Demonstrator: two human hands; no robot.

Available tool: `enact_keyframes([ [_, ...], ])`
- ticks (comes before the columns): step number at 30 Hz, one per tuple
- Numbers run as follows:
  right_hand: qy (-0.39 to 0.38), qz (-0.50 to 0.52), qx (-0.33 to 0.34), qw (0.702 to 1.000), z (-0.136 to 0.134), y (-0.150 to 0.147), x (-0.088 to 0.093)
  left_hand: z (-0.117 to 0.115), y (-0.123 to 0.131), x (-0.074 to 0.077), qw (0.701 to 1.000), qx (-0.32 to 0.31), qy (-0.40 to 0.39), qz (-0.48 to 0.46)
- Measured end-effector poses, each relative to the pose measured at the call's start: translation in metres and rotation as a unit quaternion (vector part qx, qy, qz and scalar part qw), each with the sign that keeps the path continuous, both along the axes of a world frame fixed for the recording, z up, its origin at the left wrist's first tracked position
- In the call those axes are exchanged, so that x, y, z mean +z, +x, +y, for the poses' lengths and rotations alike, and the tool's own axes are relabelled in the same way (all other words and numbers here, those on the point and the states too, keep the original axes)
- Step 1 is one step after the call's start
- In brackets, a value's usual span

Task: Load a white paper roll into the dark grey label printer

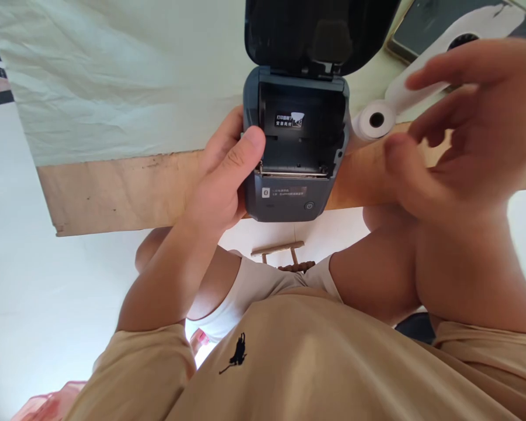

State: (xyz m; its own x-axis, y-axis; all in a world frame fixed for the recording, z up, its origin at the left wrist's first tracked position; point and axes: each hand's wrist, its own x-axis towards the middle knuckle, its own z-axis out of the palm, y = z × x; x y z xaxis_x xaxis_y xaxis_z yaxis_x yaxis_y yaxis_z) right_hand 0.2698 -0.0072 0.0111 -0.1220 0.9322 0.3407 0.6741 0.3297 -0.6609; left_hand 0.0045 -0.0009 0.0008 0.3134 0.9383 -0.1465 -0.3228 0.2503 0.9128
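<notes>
The printer (pixel 296 143), lid (pixel 319 35) raised, is being grasped along its left side by the left hand (pixel 221 178) over the table (pixel 118 190) edge; the right hand (pixel 469 126) is being held loosely unclenched near the roll (pixel 386 124).

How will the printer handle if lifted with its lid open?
The printer seems stiff, given its boxy casing. Its open lid may swing or shift the balance. It's probably fairly light: the left hand alone grips it.
</notes>
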Motion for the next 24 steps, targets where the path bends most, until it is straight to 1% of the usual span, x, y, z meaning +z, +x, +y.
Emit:
enact_keyframes([
  [2,0.024,-0.04,0.032,0.998,0.001,-0.005,-0.005,0.001,0.0,0.0,1.0,-0.015,-0.003,-0.018],
  [5,0.057,-0.096,0.052,0.992,0.004,-0.008,-0.011,0.001,0.001,0.0,0.999,-0.018,-0.004,-0.034],
  [7,0.072,-0.115,0.056,0.989,0.004,-0.008,-0.012,0.001,0.001,0.0,0.999,-0.015,-0.004,-0.04],
  [11,0.066,-0.145,0.088,0.983,0.005,-0.005,-0.012,0.001,0.0,-0.001,0.999,-0.007,-0.003,-0.04],
  [13,0.096,-0.161,0.085,0.979,0.006,-0.004,-0.013,0.001,0.0,-0.001,0.999,-0.006,0.0,-0.035],
  [15,0.11,-0.143,0.071,0.981,0.007,-0.004,-0.014,0.001,0.0,-0.001,0.999,-0.005,0.001,-0.032],
  [17,0.082,-0.096,0.078,0.989,0.006,-0.005,-0.015,0.001,0.001,0.0,1.0,-0.001,0.0,-0.024],
  [19,0.051,-0.074,0.091,0.992,0.006,-0.006,-0.015,0.001,0.001,0.0,1.0,0.002,0.002,-0.013],
  [20,0.052,-0.081,0.095,0.991,0.005,-0.006,-0.015,0.001,0.001,-0.001,1.0,0.001,0.003,-0.01],
  [22,0.081,-0.112,0.086,0.987,0.006,-0.006,-0.016,0.001,0.001,-0.001,1.0,-0.004,0.005,-0.014],
  [24,0.097,-0.1,0.074,0.987,0.006,-0.006,-0.016,0.001,0.001,-0.001,1.0,-0.008,0.006,-0.019],
])
